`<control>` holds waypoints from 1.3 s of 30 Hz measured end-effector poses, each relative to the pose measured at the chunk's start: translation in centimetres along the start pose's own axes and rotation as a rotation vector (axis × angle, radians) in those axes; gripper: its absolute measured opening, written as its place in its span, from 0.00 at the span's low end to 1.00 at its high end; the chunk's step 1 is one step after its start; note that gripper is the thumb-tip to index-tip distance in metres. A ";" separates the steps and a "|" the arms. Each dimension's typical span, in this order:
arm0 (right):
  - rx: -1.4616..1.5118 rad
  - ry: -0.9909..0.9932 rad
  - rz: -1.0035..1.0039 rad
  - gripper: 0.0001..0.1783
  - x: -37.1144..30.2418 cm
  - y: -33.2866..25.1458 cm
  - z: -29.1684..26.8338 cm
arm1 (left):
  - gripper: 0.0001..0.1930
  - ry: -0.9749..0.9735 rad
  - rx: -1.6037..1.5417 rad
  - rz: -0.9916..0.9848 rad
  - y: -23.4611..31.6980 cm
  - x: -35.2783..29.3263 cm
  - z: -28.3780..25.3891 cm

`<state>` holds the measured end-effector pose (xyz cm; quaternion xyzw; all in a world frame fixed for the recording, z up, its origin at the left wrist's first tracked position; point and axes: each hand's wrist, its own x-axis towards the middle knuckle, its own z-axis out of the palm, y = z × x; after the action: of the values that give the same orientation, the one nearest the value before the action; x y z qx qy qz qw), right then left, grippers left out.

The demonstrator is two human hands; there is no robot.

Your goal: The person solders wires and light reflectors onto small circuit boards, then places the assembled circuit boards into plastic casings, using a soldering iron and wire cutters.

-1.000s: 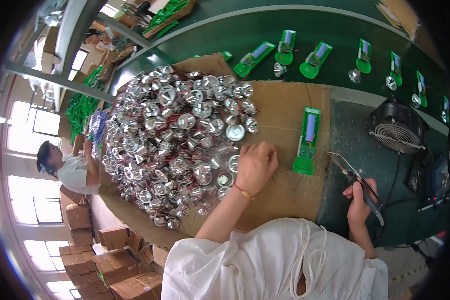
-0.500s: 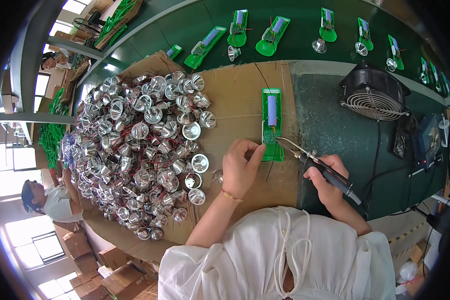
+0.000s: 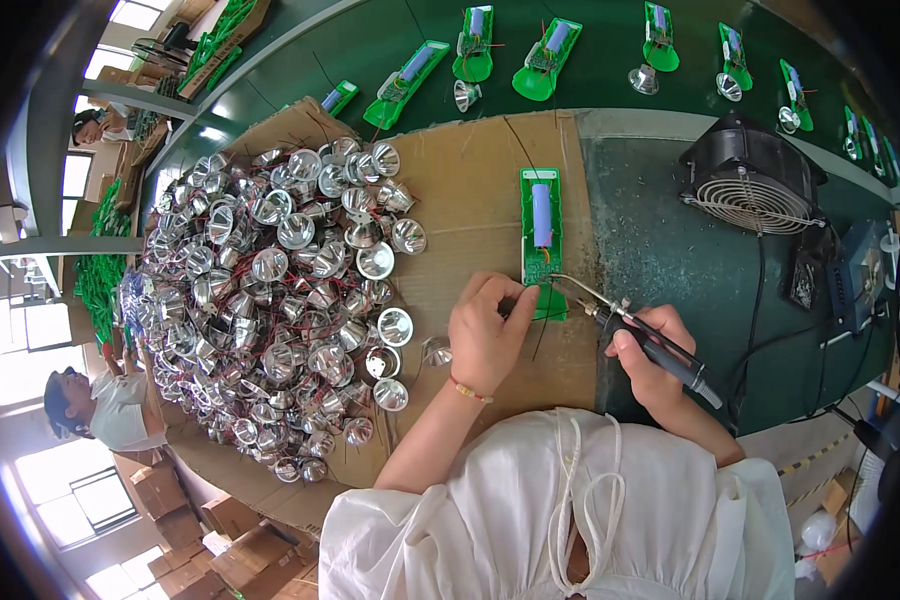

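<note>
A green plastic housing (image 3: 556, 205) lies upright on the cardboard in front of me, a purple cylindrical battery (image 3: 542, 215) in its upper part. Below the battery sits a small green circuit board (image 3: 540, 270) with short coloured wires. My right hand (image 3: 655, 355) grips a black soldering iron (image 3: 670, 362), its thin bent metal tip reaching the board's right side. At the board's lower left, my left hand (image 3: 488, 330) is closed in a pinch; what its fingertips hold is hidden. A silver reflector cup (image 3: 436, 350) lies beside that hand, partly covered.
A big heap of silver reflector cups (image 3: 270, 310) with red wires covers the left of the cardboard (image 3: 460, 190). At right stand a black fan (image 3: 755, 175) and a blue-grey control box (image 3: 858, 275) with cables. More green housings (image 3: 548, 60) line the far side. Another person (image 3: 120, 405) is at left.
The whole view has shifted slightly. My left hand has edged a little right toward the board, still pinching; the iron's tip stays at the board.
</note>
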<state>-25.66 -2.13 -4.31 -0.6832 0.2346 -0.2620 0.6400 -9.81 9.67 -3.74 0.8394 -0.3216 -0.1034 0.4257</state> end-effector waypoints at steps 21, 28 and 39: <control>0.189 0.135 0.076 0.08 -0.4 0.1 -0.8 | 0.11 -0.077 0.268 0.477 1.4 -0.1 -1.4; 0.172 0.121 0.058 0.08 -0.3 -0.1 -0.6 | 0.05 -0.016 -0.069 0.098 0.2 -0.1 -1.1; 0.180 0.069 0.108 0.07 0.8 0.2 0.8 | 0.07 -0.050 -0.054 -0.099 -0.2 0.8 -0.4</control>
<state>-24.57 -2.08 -4.49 -0.5997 0.2686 -0.2707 0.7036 -8.91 9.53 -3.57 0.8398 -0.2873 -0.1540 0.4342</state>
